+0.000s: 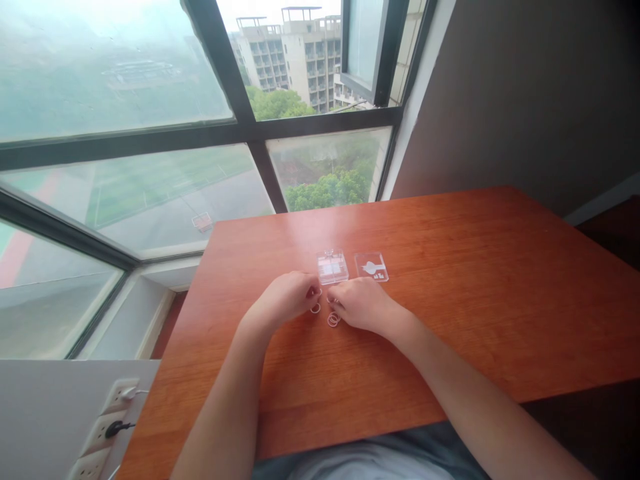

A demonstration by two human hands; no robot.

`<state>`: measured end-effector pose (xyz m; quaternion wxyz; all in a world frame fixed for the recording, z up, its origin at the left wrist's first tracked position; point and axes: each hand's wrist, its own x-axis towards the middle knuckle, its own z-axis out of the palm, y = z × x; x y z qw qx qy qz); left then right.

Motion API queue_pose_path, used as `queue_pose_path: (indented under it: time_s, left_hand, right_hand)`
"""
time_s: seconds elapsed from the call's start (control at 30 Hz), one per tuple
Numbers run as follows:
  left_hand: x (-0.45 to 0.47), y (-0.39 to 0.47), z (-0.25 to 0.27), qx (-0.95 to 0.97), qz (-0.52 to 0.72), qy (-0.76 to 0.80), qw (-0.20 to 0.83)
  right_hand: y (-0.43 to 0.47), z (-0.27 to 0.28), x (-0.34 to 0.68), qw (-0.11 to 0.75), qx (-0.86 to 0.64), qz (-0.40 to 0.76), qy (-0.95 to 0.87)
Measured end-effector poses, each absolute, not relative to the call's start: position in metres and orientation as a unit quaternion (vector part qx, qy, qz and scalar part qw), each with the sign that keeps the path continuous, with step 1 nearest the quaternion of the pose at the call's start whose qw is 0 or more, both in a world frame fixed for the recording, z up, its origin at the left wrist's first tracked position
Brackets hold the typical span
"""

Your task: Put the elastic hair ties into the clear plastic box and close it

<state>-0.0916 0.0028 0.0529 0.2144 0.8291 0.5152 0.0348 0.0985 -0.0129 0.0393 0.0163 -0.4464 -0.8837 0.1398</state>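
Observation:
Several small white rings lie on the wooden table between my hands. One pale ring (pixel 315 309) rests just below the fingertips of my left hand (pixel 293 293), which is closed in a pinch with part of another ring showing at its fingers. My right hand (pixel 363 303) is also closed, its fingertips low on the table around a small white ring that is partly hidden. Below those fingers sits an overlapping cluster of rings (pixel 333 320). Just beyond my hands stands a clear plastic box (pixel 332 268). Its flat transparent lid (pixel 371 258), with a white printed shape, lies to the right.
The reddish-brown table (pixel 480 287) stretches far to the right and meets a window frame (pixel 325 123) at the back. A grey wall (pixel 500 100) rises at the right. Wall sockets (pixel 107 427) with plugged-in cables are at lower left, beside the table edge.

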Motion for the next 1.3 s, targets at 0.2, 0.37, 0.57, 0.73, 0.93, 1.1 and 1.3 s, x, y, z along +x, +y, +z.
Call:
queue_pose_path:
  time_s: [0.2, 0.37, 0.57, 0.73, 0.93, 1.1, 1.3]
  left_hand:
    - [-0.096, 0.014, 0.049, 0.822, 0.144, 0.516, 0.193]
    - [-0.089, 0.025, 0.034, 0.798, 0.238, 0.533, 0.149]
    - [-0.079, 0.035, 0.022, 0.778, 0.309, 0.531, 0.133]
    - [-0.082, 0.04, 0.017, 0.776, 0.298, 0.539, 0.134]
    - [-0.099, 0.035, 0.024, 0.777, 0.289, 0.538, 0.151]
    - [-0.107, 0.021, 0.041, 0.814, 0.15, 0.516, 0.222]
    - [-0.106, 0.008, 0.056, 0.821, 0.105, 0.508, 0.236]
  right_hand:
    - [-0.013, 0.037, 0.095, -0.01, -0.451, 0.108, -0.886]
    - [-0.012, 0.038, 0.095, -0.012, -0.449, 0.115, -0.886]
    - [-0.012, 0.036, 0.098, 0.031, -0.439, 0.132, -0.888]
    - [-0.011, 0.034, 0.1, 0.077, -0.453, 0.154, -0.875]
    - [-0.003, 0.032, 0.107, 0.161, -0.483, 0.175, -0.843]
    - [0.012, 0.033, 0.112, 0.216, -0.518, 0.196, -0.804]
    - [0.04, 0.04, 0.103, 0.196, -0.538, 0.15, -0.806]
